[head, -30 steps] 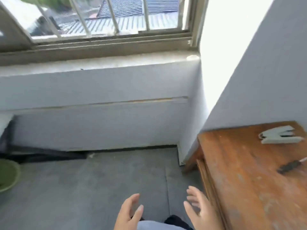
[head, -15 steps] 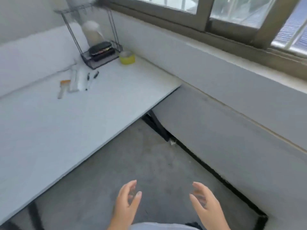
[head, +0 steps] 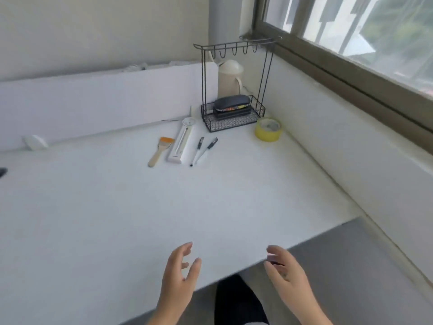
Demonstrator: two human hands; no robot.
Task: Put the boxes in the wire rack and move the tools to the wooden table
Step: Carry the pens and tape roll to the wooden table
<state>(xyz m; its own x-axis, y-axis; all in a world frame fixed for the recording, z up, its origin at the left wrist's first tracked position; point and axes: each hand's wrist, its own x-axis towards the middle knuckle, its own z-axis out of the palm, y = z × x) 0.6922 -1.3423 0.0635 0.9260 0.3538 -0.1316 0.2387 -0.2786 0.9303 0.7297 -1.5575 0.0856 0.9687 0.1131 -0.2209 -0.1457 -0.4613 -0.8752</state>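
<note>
Both hands relaxed, fingers loose, holding nothing: left hand (head: 179, 275) over near desk (head: 98, 207) edge, right hand (head: 284, 275) just past it. Boxes (head: 230, 106) stacked in wire rack (head: 232, 113) basket at far corner. Brush (head: 160, 151), white tool (head: 180, 146), two pens (head: 203, 150) lie left-front of rack. Yellow tape roll (head: 268, 129) right of rack.

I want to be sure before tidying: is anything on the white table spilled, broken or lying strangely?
Nothing stands out. The brush, the white tool and the two pens lie flat in a loose row. The boxes sit stacked in the rack, the tape beside it. No spill shows. Both hands, left and right, are empty.
</note>
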